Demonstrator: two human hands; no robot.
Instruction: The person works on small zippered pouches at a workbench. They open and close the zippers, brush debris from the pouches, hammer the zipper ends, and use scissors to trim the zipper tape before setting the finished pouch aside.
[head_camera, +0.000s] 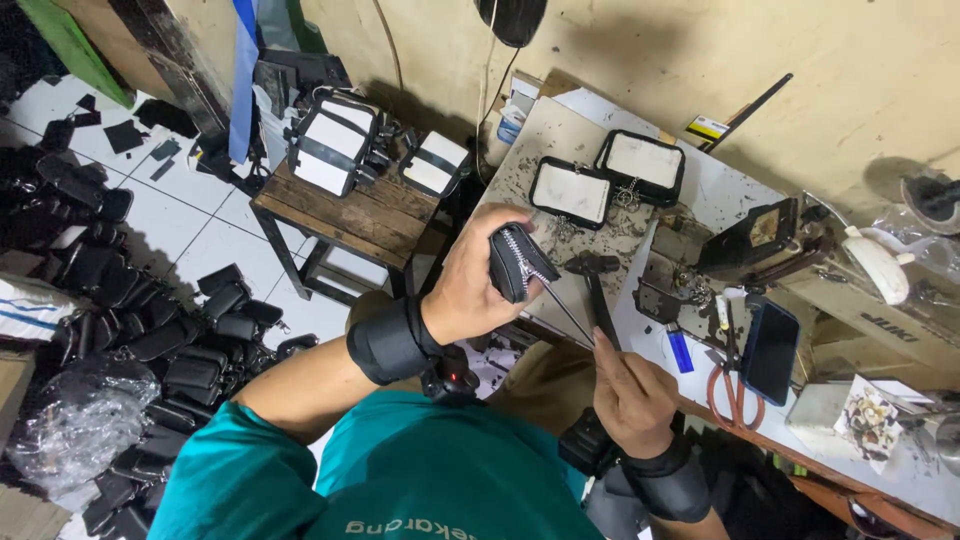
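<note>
Head view is looking down on a person at a cluttered surface (560, 130). The left hand (470, 285) is holding a small black zipped pouch (518, 262) up above the surface's near edge, its grip closed around the pouch with the zipper teeth facing up. The right hand (630, 385) is pinching the lower end of a thin black strap (598, 305) that is running up toward the pouch; a fine thread or wire seems to be stretching between pouch and hand, though it is too thin to be sure. That grip is closed tight on the strap, fingers together.

To do this well, I would judge that the pouch needs steadying firmly while the strap is kept taut and in line with the zipper end, so nothing twists.

Two flat black-framed pieces (605, 175) are lying farther back on the surface, red-handled scissors (735, 395) and a dark phone (770, 350) are resting to the right, and many finished black pouches (190, 350) are piling on the floor at left.
</note>
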